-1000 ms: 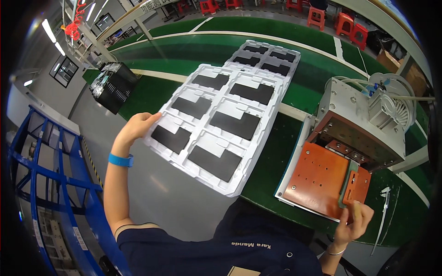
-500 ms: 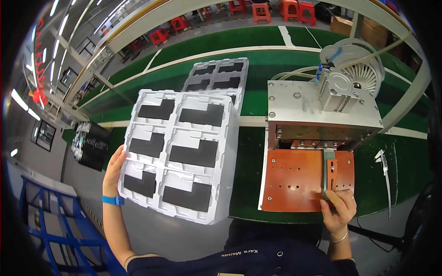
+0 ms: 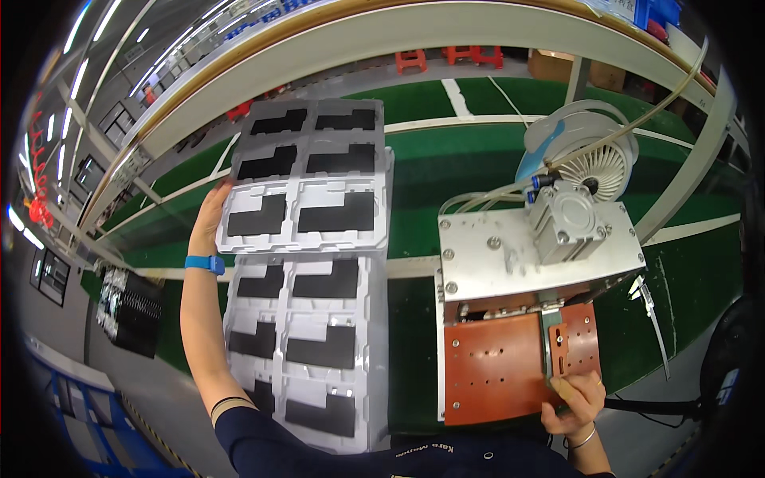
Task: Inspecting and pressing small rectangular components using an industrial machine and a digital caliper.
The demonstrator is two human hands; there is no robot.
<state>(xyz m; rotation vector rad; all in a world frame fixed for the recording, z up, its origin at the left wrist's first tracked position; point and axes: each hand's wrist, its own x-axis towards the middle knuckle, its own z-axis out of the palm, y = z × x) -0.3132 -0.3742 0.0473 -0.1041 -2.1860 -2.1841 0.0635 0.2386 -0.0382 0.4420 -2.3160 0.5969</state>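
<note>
My left hand (image 3: 209, 213) grips the left edge of a white plastic blister tray (image 3: 335, 240). L-shaped black pieces (image 3: 341, 159) lie in its pockets. The tray is at the far left, beyond a near stack of similar trays (image 3: 282, 319) that also hold black pieces. At the right, my right hand (image 3: 575, 401) pinches the near end of a narrow grey-green strip (image 3: 547, 342). That strip runs along an orange plate (image 3: 494, 366) in front of a metal press (image 3: 542, 255). The fingertips partly hide the strip's end.
A small fan (image 3: 594, 163) stands behind the press, with air hoses (image 3: 486, 199) beside it. Calipers (image 3: 652, 319) lie on the green bench right of the plate. A black stack (image 3: 131, 311) is at far left; a shelf beam (image 3: 358, 33) crosses above.
My left hand has carried the tray forward, away from me, uncovering the near stack. My right hand stays at the strip's near end. The whole view has shifted.
</note>
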